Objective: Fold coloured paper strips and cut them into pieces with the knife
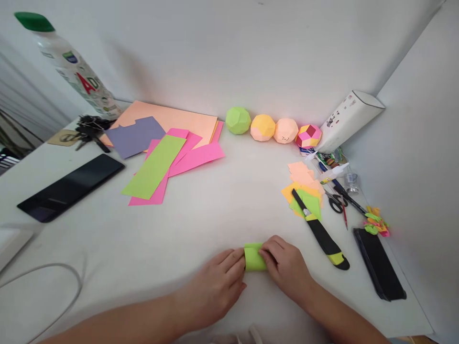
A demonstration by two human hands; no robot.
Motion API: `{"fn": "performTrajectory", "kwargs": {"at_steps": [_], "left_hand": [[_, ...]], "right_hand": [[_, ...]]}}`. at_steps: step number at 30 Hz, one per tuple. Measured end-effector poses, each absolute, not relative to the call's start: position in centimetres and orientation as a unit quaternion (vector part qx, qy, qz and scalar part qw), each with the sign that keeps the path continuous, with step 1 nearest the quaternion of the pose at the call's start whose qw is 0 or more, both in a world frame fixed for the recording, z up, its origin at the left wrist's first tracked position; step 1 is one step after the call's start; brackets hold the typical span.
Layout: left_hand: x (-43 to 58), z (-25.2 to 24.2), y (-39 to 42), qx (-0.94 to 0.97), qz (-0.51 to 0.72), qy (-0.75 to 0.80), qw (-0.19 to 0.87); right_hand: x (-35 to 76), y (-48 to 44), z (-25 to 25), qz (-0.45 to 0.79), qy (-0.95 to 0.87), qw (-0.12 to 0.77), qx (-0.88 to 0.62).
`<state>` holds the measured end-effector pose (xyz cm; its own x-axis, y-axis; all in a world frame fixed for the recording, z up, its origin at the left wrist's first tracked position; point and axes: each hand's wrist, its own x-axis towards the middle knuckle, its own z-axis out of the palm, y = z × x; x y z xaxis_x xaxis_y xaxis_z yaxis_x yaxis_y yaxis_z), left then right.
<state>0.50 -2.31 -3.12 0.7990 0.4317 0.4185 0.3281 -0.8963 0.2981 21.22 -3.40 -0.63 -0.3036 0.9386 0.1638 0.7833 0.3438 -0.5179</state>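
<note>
A small folded piece of green paper [254, 258] lies on the white table near its front edge, between my two hands. My left hand [223, 285] rests at the paper's left edge, with its fingers together on it. At the paper's right side, my right hand [286, 263] pinches the upper part between thumb and fingers. Small green, yellow and peach paper pieces [313, 202] sit to the right, with a black and yellow knife [324, 237] partly over them.
Long green and pink strips [154, 167] lie at the left, beside a black phone [71, 186]. Several paper balls [238, 120] line the wall. Scissors [336, 203], pens and a black case [379, 264] are at the right; a bottle [77, 71] stands back left.
</note>
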Motion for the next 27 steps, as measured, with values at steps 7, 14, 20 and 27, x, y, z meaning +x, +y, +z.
{"fn": "performTrajectory", "kwargs": {"at_steps": [7, 14, 20, 27], "left_hand": [[0.68, -3.24, -2.64, 0.938, 0.259, 0.216, 0.082], [0.58, -2.81, -2.18, 0.928, 0.296, 0.21, 0.087], [0.09, -2.82, -2.1, 0.932, 0.296, 0.191, 0.086], [0.65, -3.34, -2.3, 0.947, 0.251, 0.196, 0.053]], "right_hand": [[20.88, -3.25, -1.22, 0.141, -0.789, 0.207, -0.561], [20.63, -3.36, -1.42, 0.12, -0.794, 0.183, -0.568], [20.47, -3.45, -1.55, 0.105, -0.792, 0.172, -0.576], [20.36, -3.4, -1.55, 0.078, -0.797, 0.169, -0.574]]}}
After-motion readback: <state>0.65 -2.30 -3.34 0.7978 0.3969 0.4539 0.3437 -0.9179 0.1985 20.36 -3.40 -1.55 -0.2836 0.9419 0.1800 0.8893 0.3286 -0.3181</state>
